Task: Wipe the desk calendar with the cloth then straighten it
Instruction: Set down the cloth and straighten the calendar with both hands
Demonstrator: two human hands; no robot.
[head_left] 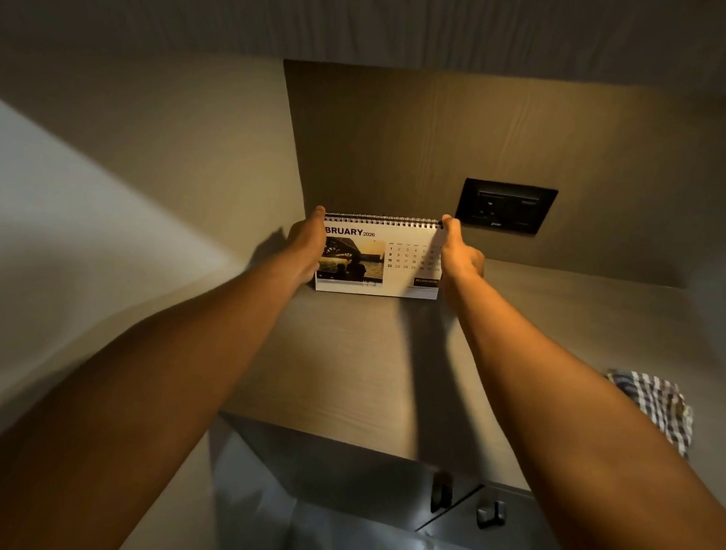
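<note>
The desk calendar (379, 256) stands upright at the far end of a wood-grain counter (347, 359), close to the back panel, its spiral binding along the top and its front page facing the camera with a February 2026 grid on the right and a dusk photo of a bridge on the left. The left hand (306, 243) clasps the calendar's left edge, thumb reaching up to the top corner by the binding, the other fingers hidden behind the card. The right hand (460, 255) clasps the right edge in the same way, thumb up at the top right corner, its fingers curled round the side and mostly out of sight. Both bare forearms stretch in from the near side, casting shadows on the counter. On the back panel, just right of the calendar and above it, sits a dark wall socket (505, 207). The checked cloth (655, 405) lies crumpled on the counter well apart to the near right, touched by neither hand. Below the counter's near edge, cabinet doors with small handles (491, 514) show.
</note>
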